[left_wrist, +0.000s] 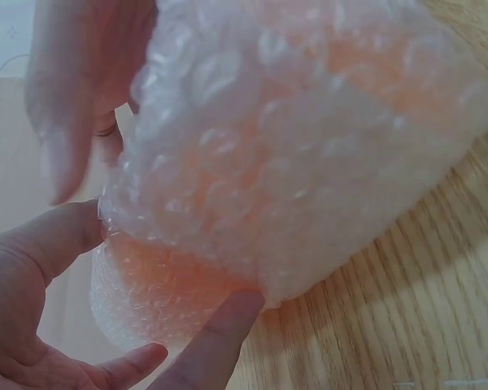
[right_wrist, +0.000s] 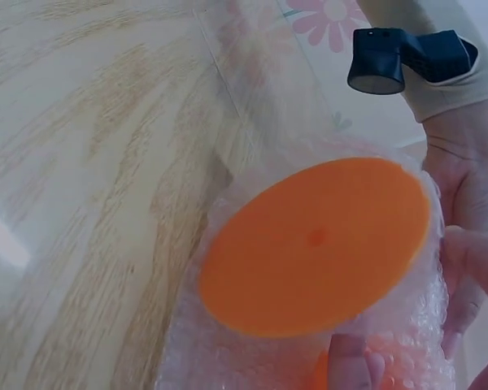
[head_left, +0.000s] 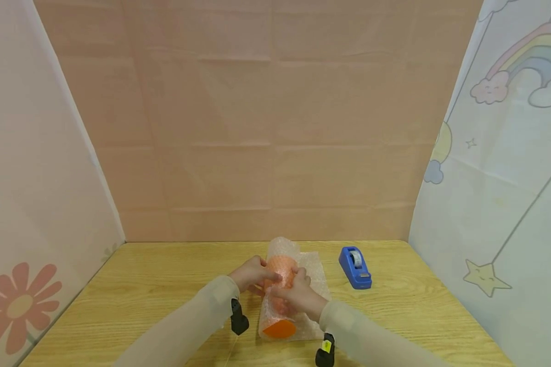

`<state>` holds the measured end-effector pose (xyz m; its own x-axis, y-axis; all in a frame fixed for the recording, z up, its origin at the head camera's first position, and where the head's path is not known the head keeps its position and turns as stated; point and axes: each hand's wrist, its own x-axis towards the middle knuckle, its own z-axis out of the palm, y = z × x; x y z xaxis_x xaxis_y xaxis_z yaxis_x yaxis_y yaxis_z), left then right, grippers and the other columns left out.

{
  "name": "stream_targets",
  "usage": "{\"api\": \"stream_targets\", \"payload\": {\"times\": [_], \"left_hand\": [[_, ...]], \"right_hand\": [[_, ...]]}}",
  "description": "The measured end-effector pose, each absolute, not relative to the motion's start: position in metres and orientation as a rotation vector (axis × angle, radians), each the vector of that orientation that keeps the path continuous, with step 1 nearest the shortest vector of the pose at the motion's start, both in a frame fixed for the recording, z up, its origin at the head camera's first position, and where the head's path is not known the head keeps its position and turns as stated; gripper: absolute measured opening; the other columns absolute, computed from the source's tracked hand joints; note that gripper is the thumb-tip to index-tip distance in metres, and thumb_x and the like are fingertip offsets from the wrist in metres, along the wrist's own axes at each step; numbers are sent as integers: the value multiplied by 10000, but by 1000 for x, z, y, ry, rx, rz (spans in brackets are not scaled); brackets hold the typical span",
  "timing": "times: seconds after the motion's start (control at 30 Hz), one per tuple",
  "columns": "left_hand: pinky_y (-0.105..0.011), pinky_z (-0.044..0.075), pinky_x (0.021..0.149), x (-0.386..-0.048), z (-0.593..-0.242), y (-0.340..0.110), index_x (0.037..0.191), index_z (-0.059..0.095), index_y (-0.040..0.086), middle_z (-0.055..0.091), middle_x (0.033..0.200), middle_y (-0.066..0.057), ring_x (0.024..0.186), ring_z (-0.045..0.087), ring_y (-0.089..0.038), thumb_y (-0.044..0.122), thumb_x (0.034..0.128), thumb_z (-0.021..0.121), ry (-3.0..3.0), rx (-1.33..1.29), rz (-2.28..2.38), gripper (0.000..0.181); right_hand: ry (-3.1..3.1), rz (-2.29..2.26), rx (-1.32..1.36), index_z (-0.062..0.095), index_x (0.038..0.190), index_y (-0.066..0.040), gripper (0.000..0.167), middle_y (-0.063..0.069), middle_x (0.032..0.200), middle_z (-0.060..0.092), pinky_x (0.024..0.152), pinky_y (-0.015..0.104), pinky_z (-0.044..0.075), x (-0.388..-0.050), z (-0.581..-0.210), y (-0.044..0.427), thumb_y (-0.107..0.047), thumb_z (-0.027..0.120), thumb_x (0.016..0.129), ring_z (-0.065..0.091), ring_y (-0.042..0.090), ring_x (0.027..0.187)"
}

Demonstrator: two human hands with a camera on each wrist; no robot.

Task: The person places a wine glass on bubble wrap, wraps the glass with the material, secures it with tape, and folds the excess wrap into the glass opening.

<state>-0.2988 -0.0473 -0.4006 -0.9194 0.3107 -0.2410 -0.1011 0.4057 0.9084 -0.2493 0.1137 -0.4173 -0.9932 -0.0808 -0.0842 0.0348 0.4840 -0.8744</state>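
An orange cylinder-like object with a flat round end [head_left: 280, 329] lies on the table, rolled in clear bubble wrap [head_left: 282, 246]. That orange end fills the middle of the right wrist view, with a small dimple at its centre. My left hand [head_left: 251, 273] grips the roll from its left side, thumb on top; in the left wrist view its fingers spread around the wrap. My right hand [head_left: 303, 294] holds the roll from the right, its thumb across the top near my left thumb. A flat part of the wrap extends to the right beneath my right hand.
A blue tape dispenser [head_left: 355, 268] with a roll of tape stands right of the wrap on the wooden table [head_left: 165, 290]. A brown sheet [head_left: 271, 127] hangs behind the table, and patterned cloth walls flank both sides.
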Motion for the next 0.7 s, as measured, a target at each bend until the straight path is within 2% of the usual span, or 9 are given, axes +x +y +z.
{"api": "stream_targets", "payload": {"times": [0.3, 0.53, 0.7], "left_hand": [[-456, 571, 756, -298, -400, -47, 1167, 419, -16, 510, 1034, -144, 882, 571, -306, 211, 792, 786, 2308, 183, 1505, 572], [-464, 567, 766, -296, -398, -46, 1170, 415, -20, 513, 1045, -146, 877, 578, -300, 218, 796, 780, 2307, 195, 1512, 574], [-452, 567, 765, -294, -398, -46, 1207, 396, -33, 503, 1046, -150, 876, 572, -300, 225, 795, 789, 2312, 189, 1503, 625]], "right_hand": [[2641, -1489, 24, 165, 1367, 32, 952, 276, 1195, 281, 891, 525, 478, -250, -417, 108, -143, 821, 701, 428, 384, 1034], [2648, -1518, 48, 168, 1362, 38, 940, 283, 1198, 286, 927, 579, 439, -248, -416, 106, -238, 820, 743, 428, 408, 1056], [2674, -1469, 80, 172, 1355, 31, 932, 283, 1194, 289, 834, 485, 525, -250, -420, 106, -179, 827, 727, 450, 387, 997]]}}
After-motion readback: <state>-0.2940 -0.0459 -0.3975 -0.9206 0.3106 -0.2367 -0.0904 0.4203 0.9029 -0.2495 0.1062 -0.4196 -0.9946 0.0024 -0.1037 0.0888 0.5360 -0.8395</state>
